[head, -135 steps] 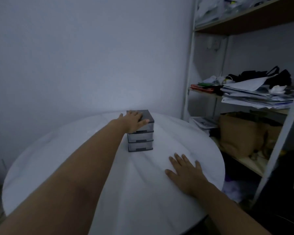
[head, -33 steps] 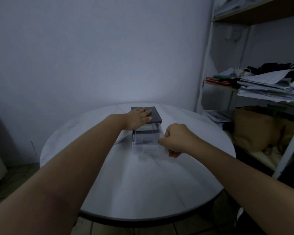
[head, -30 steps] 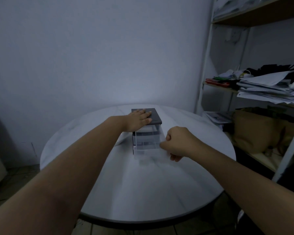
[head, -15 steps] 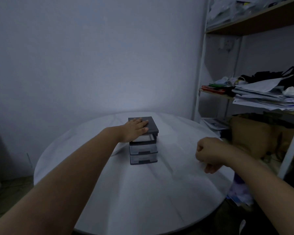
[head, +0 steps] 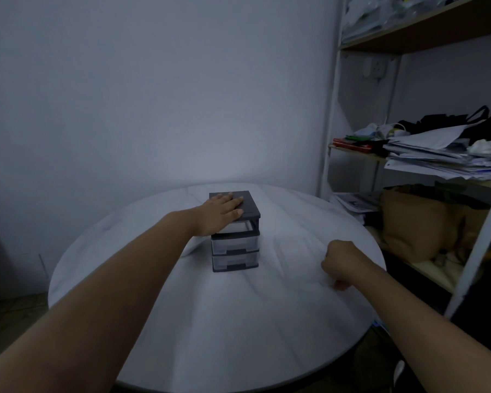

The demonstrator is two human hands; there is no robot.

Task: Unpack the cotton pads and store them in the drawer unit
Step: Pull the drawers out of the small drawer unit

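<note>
Moved away to the right, the right hand sits curled over the round white table; what it grips cannot be told. Farther back, mid-frame, the left hand presses flat on the boxy drawer unit, likely to steady it. Its drawers are clear plastic. No cotton pads show.

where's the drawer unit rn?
Head view: the drawer unit stands far-centre on the round table, with the left hand flat on its top and the right hand nearer, to its right.
</note>
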